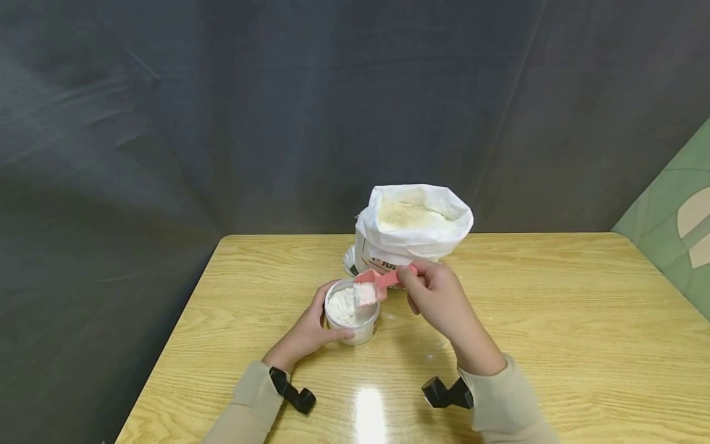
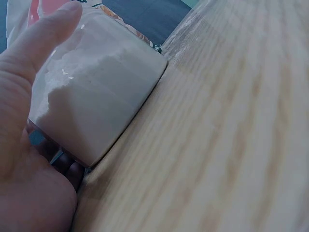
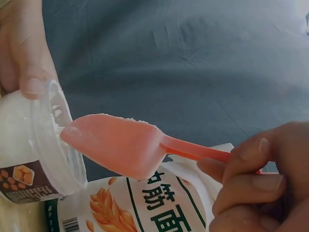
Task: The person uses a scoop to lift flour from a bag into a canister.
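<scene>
My left hand (image 1: 307,333) grips a clear plastic tub (image 1: 363,335) standing on the table, thumb on the near side and fingers around the far side. White powder (image 1: 341,306) partly fills it, heaped against one side. In my right hand (image 1: 438,296) is the handle of a pink scoop (image 3: 116,145), pinched between thumb and fingers. The scoop's bowl is tilted over the tub's rim, with white powder at its mouth. Just behind stands an opened white flour bag (image 1: 410,246), its top rolled down and pale flour showing inside.
The wooden table (image 1: 266,277) runs back to a dark cloth backdrop (image 1: 333,111). Small specks of powder lie on the tabletop near the tub. A green patterned panel (image 1: 682,203) is at the far right. Both wrists carry black camera mounts (image 1: 291,390).
</scene>
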`<state>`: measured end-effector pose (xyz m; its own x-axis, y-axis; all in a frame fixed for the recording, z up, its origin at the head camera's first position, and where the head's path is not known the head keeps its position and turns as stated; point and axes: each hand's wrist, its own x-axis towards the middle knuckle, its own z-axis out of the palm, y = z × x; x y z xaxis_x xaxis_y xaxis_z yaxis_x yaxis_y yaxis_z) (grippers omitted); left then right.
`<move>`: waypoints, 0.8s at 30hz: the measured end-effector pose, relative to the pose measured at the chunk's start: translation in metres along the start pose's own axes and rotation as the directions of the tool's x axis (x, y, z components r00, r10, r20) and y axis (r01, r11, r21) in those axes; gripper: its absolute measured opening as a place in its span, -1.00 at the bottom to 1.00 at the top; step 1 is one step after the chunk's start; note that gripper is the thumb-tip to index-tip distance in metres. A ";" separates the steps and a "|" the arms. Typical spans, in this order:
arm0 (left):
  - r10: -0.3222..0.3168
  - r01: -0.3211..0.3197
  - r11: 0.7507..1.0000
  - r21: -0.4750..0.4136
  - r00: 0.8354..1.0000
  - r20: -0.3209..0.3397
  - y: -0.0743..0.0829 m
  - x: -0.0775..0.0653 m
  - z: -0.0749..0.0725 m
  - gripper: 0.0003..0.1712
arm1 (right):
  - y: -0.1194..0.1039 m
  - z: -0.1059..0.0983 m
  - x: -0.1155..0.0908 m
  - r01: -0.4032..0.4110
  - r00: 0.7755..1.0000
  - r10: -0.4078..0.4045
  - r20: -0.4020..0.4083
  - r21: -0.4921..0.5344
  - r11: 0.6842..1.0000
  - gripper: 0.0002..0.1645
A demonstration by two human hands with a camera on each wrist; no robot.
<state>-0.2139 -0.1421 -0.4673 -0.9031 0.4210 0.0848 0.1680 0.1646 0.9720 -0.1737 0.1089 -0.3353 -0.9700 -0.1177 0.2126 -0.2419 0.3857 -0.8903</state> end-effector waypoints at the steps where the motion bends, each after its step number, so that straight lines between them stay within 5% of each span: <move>1: 0.000 0.000 1.000 0.000 1.000 0.000 0.000 0.000 0.000 0.19 | 0.000 0.001 -0.001 0.018 1.000 -0.018 0.004 -0.017 1.000 -0.62; 13: -0.007 0.007 1.000 0.024 1.000 0.001 -0.003 0.002 0.000 0.18 | -0.003 0.008 -0.008 0.152 0.988 -0.153 0.013 -0.217 0.964 -0.64; 20: -0.010 0.010 1.000 0.013 1.000 0.004 -0.004 0.002 -0.001 0.18 | 0.000 0.009 -0.008 0.371 0.922 -0.386 0.043 -0.388 0.844 -0.69; 24: -0.008 0.008 1.000 0.005 1.000 0.007 -0.003 0.000 -0.001 0.18 | 0.000 0.010 -0.008 0.453 0.890 -0.434 0.138 -0.358 0.816 -0.74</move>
<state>-0.2150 -0.1435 -0.4698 -0.9018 0.4255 0.0756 0.1628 0.1724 0.9715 -0.1660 0.1006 -0.3405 -0.7556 -0.3984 0.5200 -0.6453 0.5895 -0.4860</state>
